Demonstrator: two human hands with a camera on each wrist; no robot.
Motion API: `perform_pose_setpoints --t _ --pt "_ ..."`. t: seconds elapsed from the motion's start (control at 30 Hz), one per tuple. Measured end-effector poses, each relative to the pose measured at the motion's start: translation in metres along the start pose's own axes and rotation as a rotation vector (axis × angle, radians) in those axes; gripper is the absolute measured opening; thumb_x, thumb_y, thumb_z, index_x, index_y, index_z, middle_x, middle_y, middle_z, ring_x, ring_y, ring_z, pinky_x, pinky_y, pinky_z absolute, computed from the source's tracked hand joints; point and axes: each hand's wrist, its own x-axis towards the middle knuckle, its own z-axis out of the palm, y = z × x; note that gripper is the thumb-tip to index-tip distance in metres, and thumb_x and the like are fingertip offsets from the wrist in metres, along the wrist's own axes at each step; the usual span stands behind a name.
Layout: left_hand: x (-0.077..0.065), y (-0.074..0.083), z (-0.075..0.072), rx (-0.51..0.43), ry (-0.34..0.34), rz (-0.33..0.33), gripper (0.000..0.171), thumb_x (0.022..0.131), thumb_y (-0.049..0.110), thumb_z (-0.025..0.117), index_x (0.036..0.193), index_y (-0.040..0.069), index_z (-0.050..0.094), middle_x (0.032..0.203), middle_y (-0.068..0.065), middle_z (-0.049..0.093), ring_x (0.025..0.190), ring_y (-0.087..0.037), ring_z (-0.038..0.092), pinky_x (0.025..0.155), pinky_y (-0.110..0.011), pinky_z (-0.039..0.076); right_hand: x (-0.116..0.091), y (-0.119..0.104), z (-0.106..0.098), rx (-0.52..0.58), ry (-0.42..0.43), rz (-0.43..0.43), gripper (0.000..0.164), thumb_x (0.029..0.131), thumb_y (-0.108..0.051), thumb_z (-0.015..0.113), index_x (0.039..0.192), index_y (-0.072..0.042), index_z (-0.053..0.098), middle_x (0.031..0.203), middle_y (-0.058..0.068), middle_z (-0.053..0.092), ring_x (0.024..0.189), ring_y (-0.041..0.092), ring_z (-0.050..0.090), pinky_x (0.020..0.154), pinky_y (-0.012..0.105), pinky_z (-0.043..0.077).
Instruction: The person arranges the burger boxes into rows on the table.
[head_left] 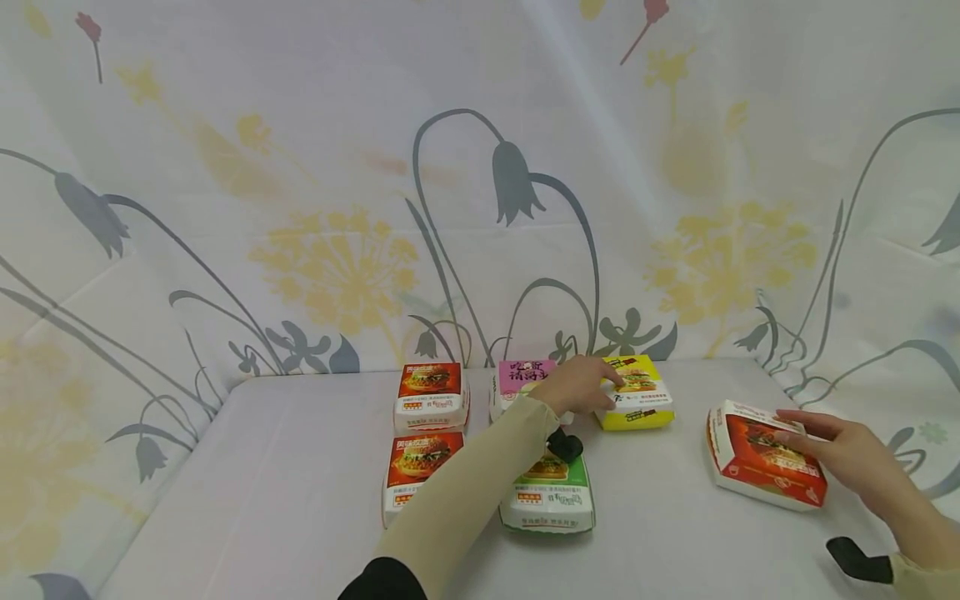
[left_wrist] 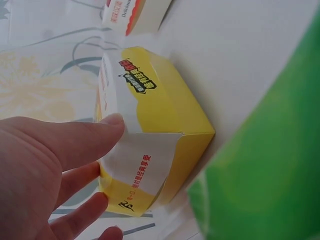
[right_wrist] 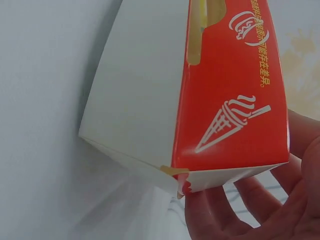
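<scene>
In the head view, my left hand (head_left: 573, 385) reaches to the yellow-and-white burger box (head_left: 637, 396) at the back of the table. Its thumb and fingers are fairly straight and touch the box's left side and top; the left wrist view shows the thumb (left_wrist: 95, 137) at an upper edge. On the right, my right hand (head_left: 847, 454) grips the end of a red-and-white burger box (head_left: 765, 458), which sits at a slant. Fingers (right_wrist: 212, 215) press against its short white end in the right wrist view.
Two red burger boxes (head_left: 431, 396) stand one behind the other at left. A pink burger box (head_left: 521, 375) is partly hidden behind my left hand. In front of it stands a green burger box (head_left: 547, 500). Patterned cloth (head_left: 480, 275) hangs behind the table.
</scene>
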Motion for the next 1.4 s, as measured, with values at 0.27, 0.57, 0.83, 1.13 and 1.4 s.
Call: perform_pose_setpoints --t 0.27,0.57,0.83,1.13,1.4 --pt "0.002 -0.001 0.001 -0.005 0.008 0.007 0.039 0.089 0.035 0.076 0.127 0.036 0.069 0.139 0.015 0.056 0.126 -0.009 0.049 0.103 -0.03 0.041 -0.013 -0.01 0.019 -0.02 -0.012 -0.074 0.082 0.096 -0.054 0.057 0.146 0.008 0.036 0.143 0.044 0.024 0.123 0.062 0.025 0.086 0.071 0.036" --pt "0.001 0.0 0.001 -0.019 0.008 0.006 0.038 0.089 0.035 0.075 0.127 0.035 0.069 0.139 0.014 0.056 0.125 -0.009 0.049 0.103 -0.03 0.041 -0.025 -0.028 0.041 -0.03 0.008 -0.143 0.074 0.095 -0.05 0.062 0.143 0.004 0.046 0.144 0.04 0.033 0.124 0.059 0.03 0.086 0.071 0.039" --pt "0.001 0.003 0.0 -0.013 0.002 -0.016 0.039 0.089 0.035 0.075 0.128 0.036 0.068 0.139 0.016 0.055 0.128 -0.009 0.048 0.105 -0.03 0.04 -0.034 -0.048 0.063 -0.03 0.019 -0.21 0.061 0.094 -0.042 0.067 0.137 0.0 0.056 0.143 0.034 0.042 0.125 0.053 0.036 0.088 0.07 0.038" --pt "0.004 0.001 0.003 -0.007 0.0 -0.027 0.041 0.089 0.035 0.076 0.13 0.037 0.066 0.14 0.014 0.055 0.124 -0.009 0.05 0.103 -0.031 0.042 -0.036 -0.066 0.081 -0.025 0.012 -0.24 0.055 0.092 -0.041 0.07 0.133 -0.005 0.061 0.142 0.028 0.048 0.125 0.049 0.04 0.09 0.067 0.041" --pt "0.003 0.002 0.003 0.0 0.007 -0.015 0.042 0.089 0.035 0.076 0.13 0.035 0.066 0.139 0.013 0.056 0.12 -0.008 0.052 0.1 -0.029 0.044 -0.034 -0.074 0.091 -0.025 0.006 -0.273 0.055 0.09 -0.041 0.072 0.132 -0.006 0.063 0.14 0.026 0.051 0.127 0.049 0.041 0.091 0.068 0.041"
